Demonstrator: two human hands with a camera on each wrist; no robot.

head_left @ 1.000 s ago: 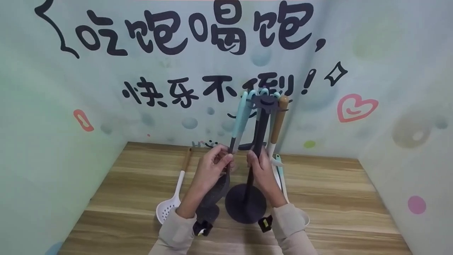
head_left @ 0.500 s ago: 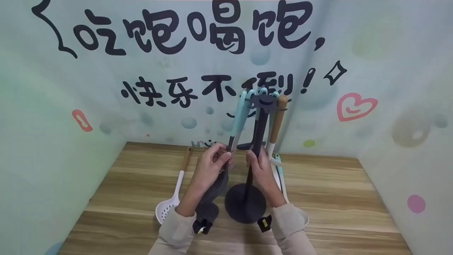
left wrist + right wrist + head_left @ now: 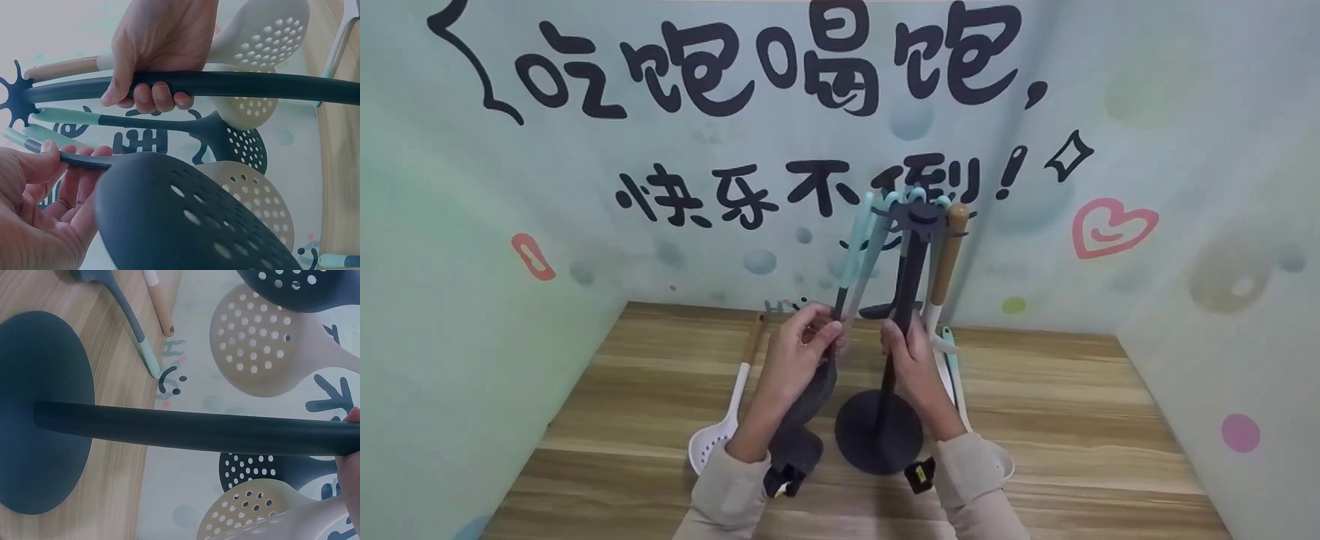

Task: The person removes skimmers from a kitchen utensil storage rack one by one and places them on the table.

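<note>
My left hand point(image 3: 799, 352) pinches the dark neck of a perforated skimmer point(image 3: 163, 208) with a mint handle. Its handle tip is just left of the hooked top of a dark utensil stand point(image 3: 913, 277). My right hand point(image 3: 916, 360) grips the stand's pole partway up, fingers wrapped round it in the left wrist view. The round stand base point(image 3: 877, 450) is below, over the table. From the hooks hang several other skimmers: a dark one point(image 3: 250, 149), a beige one point(image 3: 256, 194) and a white one point(image 3: 270, 39) with a wooden handle.
On the wooden table point(image 3: 1057, 420), a white skimmer point(image 3: 741, 386) with a wooden handle lies left. A dark-headed utensil point(image 3: 802, 448) lies by my left forearm, and a mint-handled one point(image 3: 952, 360) lies at the right. A printed backdrop point(image 3: 765, 262) stands behind the table.
My left hand has shifted slightly left with the dark skimmer, whose mint handle now stands apart from the neighbouring handle on the stand. My right hand and the stand have barely moved.
</note>
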